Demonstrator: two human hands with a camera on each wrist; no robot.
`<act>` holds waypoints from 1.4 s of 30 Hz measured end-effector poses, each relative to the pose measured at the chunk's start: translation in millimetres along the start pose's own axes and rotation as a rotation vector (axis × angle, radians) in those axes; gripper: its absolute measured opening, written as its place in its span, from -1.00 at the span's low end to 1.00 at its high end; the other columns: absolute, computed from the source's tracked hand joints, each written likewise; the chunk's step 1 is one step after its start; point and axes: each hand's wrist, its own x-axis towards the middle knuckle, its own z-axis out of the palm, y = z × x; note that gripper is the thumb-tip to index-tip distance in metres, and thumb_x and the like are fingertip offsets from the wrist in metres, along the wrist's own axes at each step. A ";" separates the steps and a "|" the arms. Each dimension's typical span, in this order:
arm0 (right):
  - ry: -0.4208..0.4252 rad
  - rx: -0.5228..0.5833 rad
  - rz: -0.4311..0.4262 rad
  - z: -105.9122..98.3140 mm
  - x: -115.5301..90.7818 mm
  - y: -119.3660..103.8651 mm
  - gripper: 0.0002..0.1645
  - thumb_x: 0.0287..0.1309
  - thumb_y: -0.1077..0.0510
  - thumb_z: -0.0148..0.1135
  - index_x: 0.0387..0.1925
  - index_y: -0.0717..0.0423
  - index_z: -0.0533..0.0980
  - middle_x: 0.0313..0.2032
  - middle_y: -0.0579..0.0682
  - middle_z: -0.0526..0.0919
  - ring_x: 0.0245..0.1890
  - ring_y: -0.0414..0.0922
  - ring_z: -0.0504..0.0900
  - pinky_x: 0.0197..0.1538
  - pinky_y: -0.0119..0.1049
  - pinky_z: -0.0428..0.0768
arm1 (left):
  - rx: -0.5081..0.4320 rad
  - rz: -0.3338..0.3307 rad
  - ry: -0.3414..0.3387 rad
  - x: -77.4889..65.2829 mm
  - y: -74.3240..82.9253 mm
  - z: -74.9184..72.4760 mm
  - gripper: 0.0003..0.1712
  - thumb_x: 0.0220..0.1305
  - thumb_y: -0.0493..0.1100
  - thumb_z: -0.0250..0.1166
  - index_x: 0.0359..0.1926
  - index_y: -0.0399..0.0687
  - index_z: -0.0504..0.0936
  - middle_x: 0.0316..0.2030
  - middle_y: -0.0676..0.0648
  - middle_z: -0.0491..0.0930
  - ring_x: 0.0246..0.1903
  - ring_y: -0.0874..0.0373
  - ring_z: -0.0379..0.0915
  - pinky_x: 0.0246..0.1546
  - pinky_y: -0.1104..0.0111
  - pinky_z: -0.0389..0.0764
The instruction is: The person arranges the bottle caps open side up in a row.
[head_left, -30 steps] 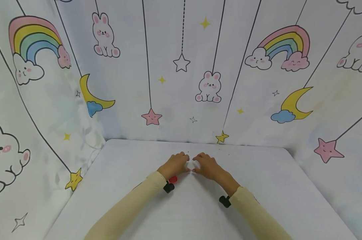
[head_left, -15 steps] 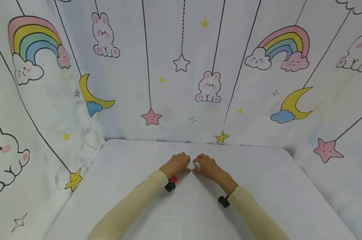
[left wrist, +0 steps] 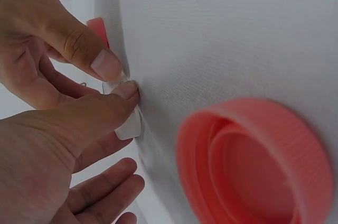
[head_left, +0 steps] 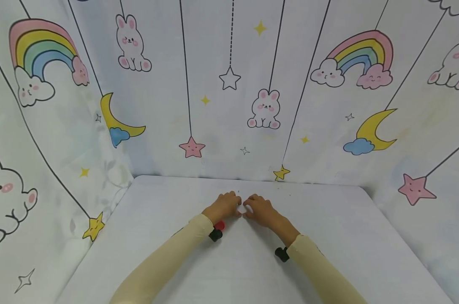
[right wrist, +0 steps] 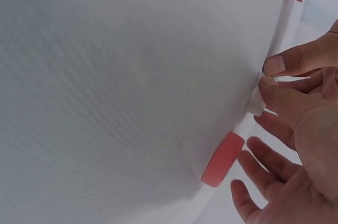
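My left hand [head_left: 223, 207] and right hand [head_left: 260, 210] meet fingertip to fingertip low over the middle of the table. Between them both pinch a small, soft-looking white piece [left wrist: 129, 126]; its exact kind is unclear. Each thumb presses on its near side, with the index finger behind. In the right wrist view the white piece [right wrist: 257, 102] is largely covered by the fingers. A red bottle cap [left wrist: 259, 166] lies hollow side showing near the left wrist. Another red cap [right wrist: 223, 159] sits just beyond the right hand's loose fingers, hidden in the head view.
A white cloth-covered table [head_left: 229, 270] spreads around the hands. Behind and at both sides hangs a white curtain [head_left: 221, 114] printed with rabbits, stars, moons and rainbows. Dark wrist cameras [head_left: 282, 254] hang under the sleeves, close to the tabletop.
Both hands stay nearly in place, their fingertips shifting slightly. The white piece stood out more plainly between them half a second ago than now. The red cap near the left wrist has not moved.
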 end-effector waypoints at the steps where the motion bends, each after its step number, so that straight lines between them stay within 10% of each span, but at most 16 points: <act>1: -0.002 -0.005 0.003 0.0 0.3 -0.2 -0.59 0.31 0.08 0.48 0.13 0.10 0.67 0.17 0.16 0.62 0.20 0.17 0.58 0.14 0.25 0.57 | 0.002 0.001 0.003 0.4 -0.3 0.4 -0.50 0.26 0.03 0.56 0.15 -0.07 0.73 0.08 -0.13 0.63 0.11 -0.04 0.59 0.22 0.01 0.55; 42: 0.008 0.075 0.034 -14.7 1.3 -0.5 -0.58 0.38 -0.06 0.39 0.03 0.19 0.71 0.28 0.19 0.56 0.32 0.18 0.53 0.27 0.35 0.47 | -0.093 0.046 0.035 -11.1 -13.9 -2.3 -0.57 0.32 0.01 0.51 0.10 -0.09 0.70 0.15 -0.18 0.57 0.17 -0.09 0.56 0.21 -0.04 0.52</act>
